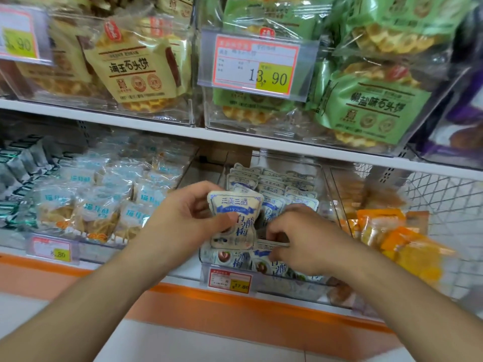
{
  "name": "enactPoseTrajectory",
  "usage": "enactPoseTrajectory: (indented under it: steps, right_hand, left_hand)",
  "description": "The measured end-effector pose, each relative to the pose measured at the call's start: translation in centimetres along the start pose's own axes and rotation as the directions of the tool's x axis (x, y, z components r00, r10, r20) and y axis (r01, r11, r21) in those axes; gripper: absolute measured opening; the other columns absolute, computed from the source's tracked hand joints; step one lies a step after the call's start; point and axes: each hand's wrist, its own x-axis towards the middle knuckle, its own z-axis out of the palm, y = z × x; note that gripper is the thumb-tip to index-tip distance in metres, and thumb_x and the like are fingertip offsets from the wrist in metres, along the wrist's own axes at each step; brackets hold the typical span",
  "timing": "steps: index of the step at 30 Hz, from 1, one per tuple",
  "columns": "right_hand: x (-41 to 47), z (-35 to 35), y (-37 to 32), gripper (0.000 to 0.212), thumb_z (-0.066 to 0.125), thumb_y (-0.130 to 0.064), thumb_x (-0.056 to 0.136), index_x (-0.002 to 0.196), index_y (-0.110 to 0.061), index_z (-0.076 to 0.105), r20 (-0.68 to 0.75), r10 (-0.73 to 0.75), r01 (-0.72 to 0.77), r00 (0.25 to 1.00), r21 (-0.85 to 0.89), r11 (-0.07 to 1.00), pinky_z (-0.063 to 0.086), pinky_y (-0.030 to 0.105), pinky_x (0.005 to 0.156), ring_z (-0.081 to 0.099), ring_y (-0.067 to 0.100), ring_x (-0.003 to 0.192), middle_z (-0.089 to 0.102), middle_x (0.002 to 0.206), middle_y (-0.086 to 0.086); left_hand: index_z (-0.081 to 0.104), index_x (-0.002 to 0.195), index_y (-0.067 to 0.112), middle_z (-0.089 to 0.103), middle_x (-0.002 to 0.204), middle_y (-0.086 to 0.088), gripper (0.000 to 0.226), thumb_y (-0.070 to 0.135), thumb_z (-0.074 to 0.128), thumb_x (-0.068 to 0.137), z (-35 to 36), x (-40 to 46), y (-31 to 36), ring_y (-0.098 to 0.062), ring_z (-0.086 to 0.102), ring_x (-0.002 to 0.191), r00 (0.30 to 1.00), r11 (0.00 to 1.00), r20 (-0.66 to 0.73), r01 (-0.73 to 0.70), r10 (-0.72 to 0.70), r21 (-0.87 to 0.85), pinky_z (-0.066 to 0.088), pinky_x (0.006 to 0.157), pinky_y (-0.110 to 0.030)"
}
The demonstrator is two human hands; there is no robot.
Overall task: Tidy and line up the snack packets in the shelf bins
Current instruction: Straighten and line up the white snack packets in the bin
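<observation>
Your left hand [183, 212] pinches one white-blue packet [234, 218] upright over the clear bin [264, 279], freeing room; at its 4 o'clock your right hand [305, 241] pinches a lying packet [264, 250] to straighten.

A price tag [18, 35] at upper left is cut off by the frame edge. Purple packets [462, 121] at the right edge are blurred and cropped. The right hand [303, 241] hides packets beneath it.

- I'm seeing a price tag [257, 66] reading 13.90, hanging on the upper bin front
- white shelf board [156, 125] running across
- wire basket [444, 205] sitting far right
</observation>
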Motion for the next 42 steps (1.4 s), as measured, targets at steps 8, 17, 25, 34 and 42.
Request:
enactPoseTrajectory:
  steps: [8, 17, 25, 34, 42]
  right_hand:
    - [-1.5, 0.4, 2.1, 0.026, 0.079, -0.057, 0.083, 0.085, -0.038, 0.061, -0.107, -0.123, 0.114, 0.987, -0.082, 0.99, 0.039, 0.043, 0.115, 0.045, 0.011, 0.12, 0.061, 0.101, -0.015]
    - [-1.6, 0.6, 2.3, 0.032, 0.075, -0.06, 0.085, 0.085, -0.029, 0.069, -0.09, -0.162, 0.148, 0.983, -0.147, 0.978, 0.021, 0.03, 0.116, 0.031, 0.007, 0.134, 0.059, 0.126, -0.025]
    - [-0.7, -1.9, 2.5, 0.02, 0.059, -0.042, 0.105, 0.116, -0.034, 0.074, -0.09, 0.027, 0.004, 0.996, 0.32, 0.947, 0.049, 0.033, 0.099, 0.061, 0.003, 0.11, 0.068, 0.121, -0.018]
    - [7.2, -2.5, 1.3, 0.044, 0.056, -0.004, 0.095, 0.133, -0.022, 0.07, 0.376, 0.069, -0.091, 0.924, 0.042, 0.995, 0.047, 0.02, 0.061, 0.058, 0.006, 0.076, 0.07, 0.122, -0.006]
    - [7.5, -1.2, 1.2, 0.013, 0.089, -0.023, 0.08, 0.09, -0.019, 0.082, 0.324, 0.045, -0.012, 0.945, -0.102, 0.995, 0.045, 0.025, 0.058, 0.059, 0.012, 0.068, 0.071, 0.079, -0.007]
  left_hand:
    - [0.065, 0.111, 0.039, 0.066, 0.113, 0.02, 0.025, 0.045, 0.075, 0.088, 1.9, 1.4, -2.7, -0.003, 0.045, 0.116, 0.971, 0.511, 0.218, -0.235, 0.094, 0.827, 0.012, 0.113, -0.021]
    - [0.055, 0.139, 0.034, 0.043, 0.155, 0.014, 0.051, 0.049, 0.064, 0.091, 3.0, 2.0, -3.7, -0.007, 0.027, 0.148, 0.949, 0.195, 0.295, -0.312, 0.112, 0.93, -0.006, 0.124, -0.048]
    - [0.067, 0.119, 0.04, 0.073, 0.107, 0.012, 0.023, 0.048, 0.057, 0.1, 3.3, 1.4, -4.4, -0.013, 0.052, 0.115, 0.879, 0.508, 0.397, -0.476, 0.263, 0.718, 0.008, 0.111, -0.005]
    - [0.072, 0.101, 0.041, 0.069, 0.085, 0.019, 0.026, 0.061, 0.056, 0.096, 2.4, 1.8, -5.9, -0.006, 0.045, 0.098, 0.858, 0.535, 0.427, -0.512, 0.285, 0.672, 0.032, 0.089, -0.012]
    - [0.074, 0.095, 0.039, 0.069, 0.08, 0.017, 0.03, 0.064, 0.065, 0.08, 3.9, 2.2, -6.0, -0.005, 0.055, 0.078, 0.843, 0.509, 0.378, -0.533, 0.382, 0.675, 0.033, 0.079, -0.014]
